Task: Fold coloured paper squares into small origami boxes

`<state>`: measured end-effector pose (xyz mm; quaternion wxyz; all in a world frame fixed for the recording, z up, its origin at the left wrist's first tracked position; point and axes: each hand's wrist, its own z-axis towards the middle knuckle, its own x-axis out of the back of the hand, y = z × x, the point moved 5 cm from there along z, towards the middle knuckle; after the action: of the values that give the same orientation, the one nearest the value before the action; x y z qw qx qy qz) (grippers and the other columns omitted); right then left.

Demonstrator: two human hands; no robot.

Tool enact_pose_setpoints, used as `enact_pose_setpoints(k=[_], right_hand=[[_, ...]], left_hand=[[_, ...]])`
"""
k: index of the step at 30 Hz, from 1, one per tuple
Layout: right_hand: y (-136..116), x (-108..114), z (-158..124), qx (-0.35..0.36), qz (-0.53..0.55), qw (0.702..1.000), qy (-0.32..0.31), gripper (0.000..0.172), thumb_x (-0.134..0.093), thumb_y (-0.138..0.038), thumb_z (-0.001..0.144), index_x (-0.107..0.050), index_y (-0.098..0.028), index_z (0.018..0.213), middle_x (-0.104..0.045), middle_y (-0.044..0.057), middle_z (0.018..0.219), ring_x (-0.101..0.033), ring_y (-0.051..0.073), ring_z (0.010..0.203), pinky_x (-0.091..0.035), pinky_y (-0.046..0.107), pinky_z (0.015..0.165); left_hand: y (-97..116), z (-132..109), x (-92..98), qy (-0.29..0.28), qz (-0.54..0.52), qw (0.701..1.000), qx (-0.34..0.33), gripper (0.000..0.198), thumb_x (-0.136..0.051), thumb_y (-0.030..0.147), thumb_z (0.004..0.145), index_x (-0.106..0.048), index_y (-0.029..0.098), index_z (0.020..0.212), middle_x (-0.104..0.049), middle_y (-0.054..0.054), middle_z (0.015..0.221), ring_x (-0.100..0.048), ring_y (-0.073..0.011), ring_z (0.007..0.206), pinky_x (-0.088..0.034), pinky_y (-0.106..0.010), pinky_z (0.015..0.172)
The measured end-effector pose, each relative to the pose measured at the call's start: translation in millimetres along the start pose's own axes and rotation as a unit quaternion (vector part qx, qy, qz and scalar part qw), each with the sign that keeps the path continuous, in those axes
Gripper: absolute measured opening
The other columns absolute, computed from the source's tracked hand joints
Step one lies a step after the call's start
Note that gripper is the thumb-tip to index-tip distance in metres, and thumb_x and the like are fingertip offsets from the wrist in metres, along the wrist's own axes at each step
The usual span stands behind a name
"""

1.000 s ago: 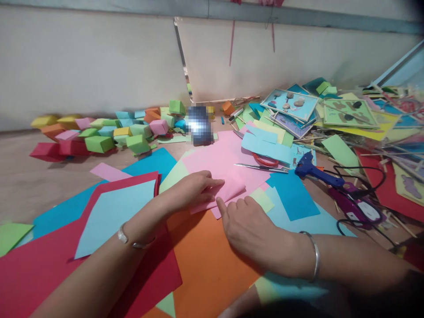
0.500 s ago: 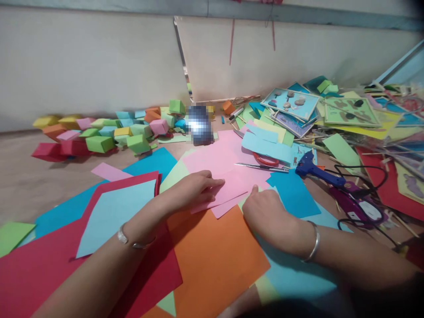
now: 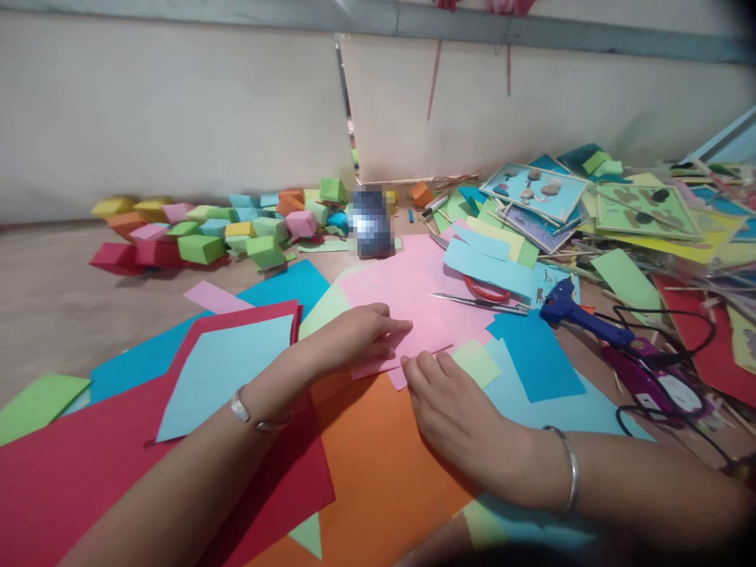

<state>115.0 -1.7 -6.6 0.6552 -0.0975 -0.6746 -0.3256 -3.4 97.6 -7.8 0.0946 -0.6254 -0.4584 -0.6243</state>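
Note:
A folded piece of pink paper [image 3: 416,337] lies on a larger pink sheet [image 3: 390,272]. My left hand [image 3: 360,339] presses down on the folded piece, its index finger stretched out and the thumb apart below. At the near edge of that paper is my right hand [image 3: 452,417], with its fingers close together and bent down onto the edge. The right thumb and whatever lies under the fingertips are partly hidden. An orange sheet [image 3: 378,457] spreads beneath both hands. Just beyond the right hand lie a craft knife [image 3: 478,303] and red-handled scissors [image 3: 487,290], partly covered by light blue paper [image 3: 487,264].
A blue glue gun [image 3: 582,315] with a black cord lies at right, near a purple object [image 3: 650,382]. Several coloured paper boxes [image 3: 201,248] stand at back left. Framed pictures [image 3: 535,189] are piled at back right. Red paper [image 3: 260,504] covers the front left.
My right hand has moved left to the pink paper's near edge, and its fingers have come down there. My left hand stays on the paper. The view has shifted slightly.

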Motion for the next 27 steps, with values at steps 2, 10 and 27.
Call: enact_pose_setpoints(k=[2, 10, 27], right_hand=[[-6, -4, 2, 0.023, 0.022, 0.999, 0.016, 0.034, -0.046, -0.004, 0.081, -0.068, -0.008, 0.107, -0.060, 0.016, 0.111, -0.048, 0.028, 0.098, -0.041, 0.043, 0.085], [3, 0, 12, 0.009, 0.019, 0.997, 0.070, 0.027, -0.044, 0.003, 0.082, -0.063, -0.009, 0.096, -0.056, 0.010, 0.084, -0.042, 0.023, 0.076, -0.033, 0.038, 0.065], [-2, -7, 25, 0.100, 0.014, 0.993, 0.064, 0.037, -0.041, -0.001, 0.088, -0.055, -0.001, 0.123, -0.059, 0.016, 0.095, -0.046, 0.025, 0.083, -0.036, 0.037, 0.066]], left_hand=[[1, 1, 0.9, -0.012, 0.008, 1.000, 0.013, 0.027, -0.054, 0.021, 0.085, -0.067, 0.022, 0.109, -0.053, -0.002, 0.084, -0.053, -0.0162, 0.071, -0.037, -0.026, 0.064], [1, 3, 2.4, 0.010, 0.003, 1.000, 0.009, 0.022, -0.055, 0.019, 0.083, -0.070, 0.021, 0.099, -0.054, -0.002, 0.079, -0.049, -0.0146, 0.065, -0.034, -0.026, 0.061], [-4, 5, 5.5, 0.032, -0.117, 0.989, 0.084, 0.023, -0.055, 0.031, 0.085, -0.063, 0.018, 0.068, -0.058, 0.001, 0.056, -0.048, -0.0123, 0.049, -0.033, -0.026, 0.053]])
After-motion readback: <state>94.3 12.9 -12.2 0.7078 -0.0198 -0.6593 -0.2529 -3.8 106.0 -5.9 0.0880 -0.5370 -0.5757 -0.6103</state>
